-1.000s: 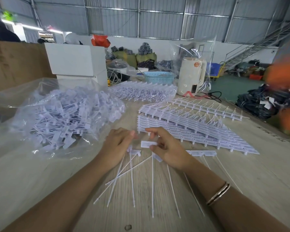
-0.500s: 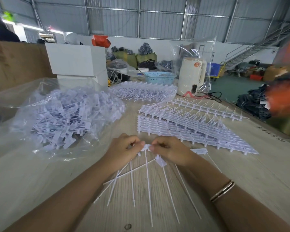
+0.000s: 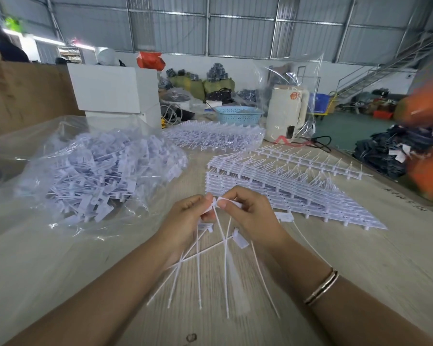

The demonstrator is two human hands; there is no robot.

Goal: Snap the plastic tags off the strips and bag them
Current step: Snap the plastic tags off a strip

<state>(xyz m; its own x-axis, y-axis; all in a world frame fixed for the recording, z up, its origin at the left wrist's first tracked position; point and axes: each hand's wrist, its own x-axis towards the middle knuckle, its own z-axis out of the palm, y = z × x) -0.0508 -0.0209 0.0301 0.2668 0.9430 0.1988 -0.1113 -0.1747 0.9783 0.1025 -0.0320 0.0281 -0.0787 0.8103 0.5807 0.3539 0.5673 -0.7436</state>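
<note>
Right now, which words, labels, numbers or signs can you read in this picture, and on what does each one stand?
None can be read.
Orange sticker on the white kettle: too blurred.
Dark print on the table edge: too blurred.
White labels on the dark clothes: too small.

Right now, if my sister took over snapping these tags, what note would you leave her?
Left hand and right hand both pinch the strip piece between them, above the table.
Several loose tags hang from the hands, tails fanned toward you; one loose tag lies right of the right hand.
Done: the clear bag on the left holds many snapped tags.
Left: the stack of strips on the right, plus another pile behind.
</note>
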